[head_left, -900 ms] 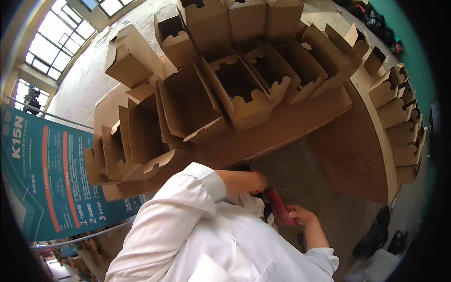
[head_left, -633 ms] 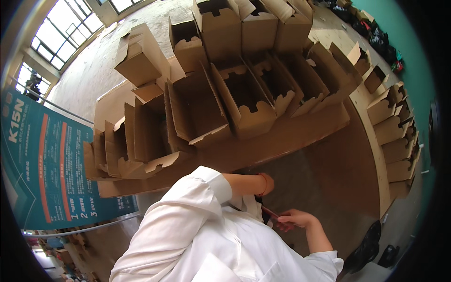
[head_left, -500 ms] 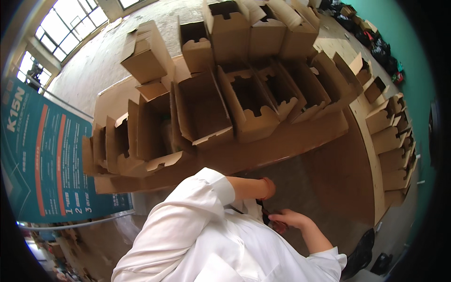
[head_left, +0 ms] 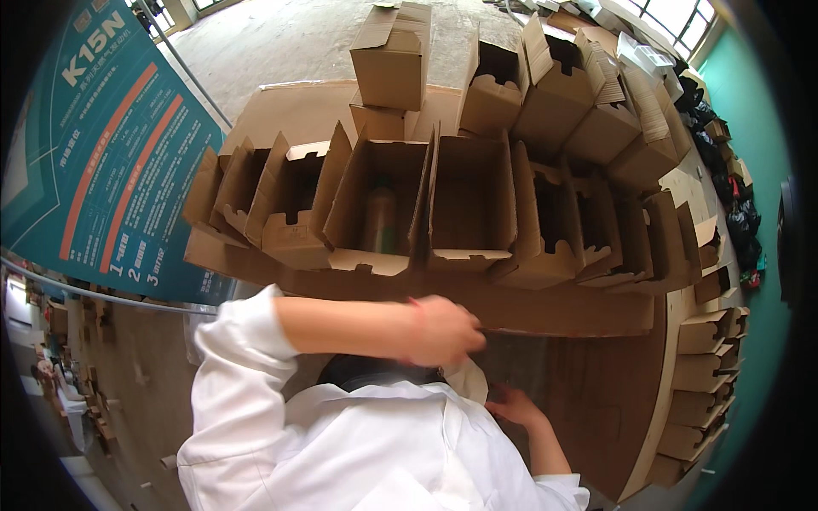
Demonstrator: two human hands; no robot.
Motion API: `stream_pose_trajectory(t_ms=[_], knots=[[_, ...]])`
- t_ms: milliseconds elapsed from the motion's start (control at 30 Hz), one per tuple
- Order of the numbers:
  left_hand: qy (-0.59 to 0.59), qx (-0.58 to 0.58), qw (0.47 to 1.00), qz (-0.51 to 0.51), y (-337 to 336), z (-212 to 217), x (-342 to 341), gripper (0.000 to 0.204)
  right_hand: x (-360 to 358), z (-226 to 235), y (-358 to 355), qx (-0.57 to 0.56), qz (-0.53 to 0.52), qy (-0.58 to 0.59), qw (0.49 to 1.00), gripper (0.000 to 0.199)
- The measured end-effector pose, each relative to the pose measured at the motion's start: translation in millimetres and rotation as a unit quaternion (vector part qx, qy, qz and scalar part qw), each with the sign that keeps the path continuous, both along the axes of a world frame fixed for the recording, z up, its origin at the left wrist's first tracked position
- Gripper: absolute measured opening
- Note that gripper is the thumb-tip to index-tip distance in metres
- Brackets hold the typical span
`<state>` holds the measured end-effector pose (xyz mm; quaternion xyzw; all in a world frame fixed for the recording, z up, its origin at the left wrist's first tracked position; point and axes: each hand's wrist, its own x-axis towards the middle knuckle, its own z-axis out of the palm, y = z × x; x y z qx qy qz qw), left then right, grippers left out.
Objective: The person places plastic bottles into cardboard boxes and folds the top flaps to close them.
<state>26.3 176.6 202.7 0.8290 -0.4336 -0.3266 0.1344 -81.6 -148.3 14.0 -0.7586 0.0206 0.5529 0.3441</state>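
My left forearm crosses in front of my body. My left hand (head_left: pixel 447 332), smeared by motion, hangs near the front edge of the cardboard-covered table with its fingers seemingly curled; nothing shows in it. Lower and to the right, my right hand (head_left: pixel 515 404) is close to the white shirt (head_left: pixel 375 443) at my waist. Its fingertips are blurred and dark, and what they touch cannot be made out. A black rounded thing (head_left: pixel 375 372) shows partly under my left forearm. Beyond my left hand stand open cardboard boxes (head_left: pixel 473 200), one holding a bottle with a green lower part (head_left: pixel 382 220).
A brown cardboard sheet (head_left: pixel 562 315) covers the table under the boxes. More boxes stand at the back and along a wooden board (head_left: pixel 656 400) on the right. A teal banner (head_left: pixel 119 162) on a metal frame stands left. Black bags (head_left: pixel 743 223) lie along the green wall.
My left hand has come up from my waist, where it was largely hidden, toward the table edge. My right hand stays near my waist. The view has turned left.
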Motion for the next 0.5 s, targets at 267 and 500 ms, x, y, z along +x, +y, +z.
stream_pose_trajectory(t_ms=[267, 500], knots=[[-0.087, -0.368, 0.688, 0.619, 162.5, -52.8, -66.7, 0.011, 98.7, 86.1, 65.9, 0.080, -0.166, -0.470, 0.863, 0.031], [0.028, -0.387, 0.614, 0.687, 229.7, -105.5, -120.0, 0.019, 198.7, 106.1, 106.3, -0.014, -0.014, -0.712, 0.702, 0.046]])
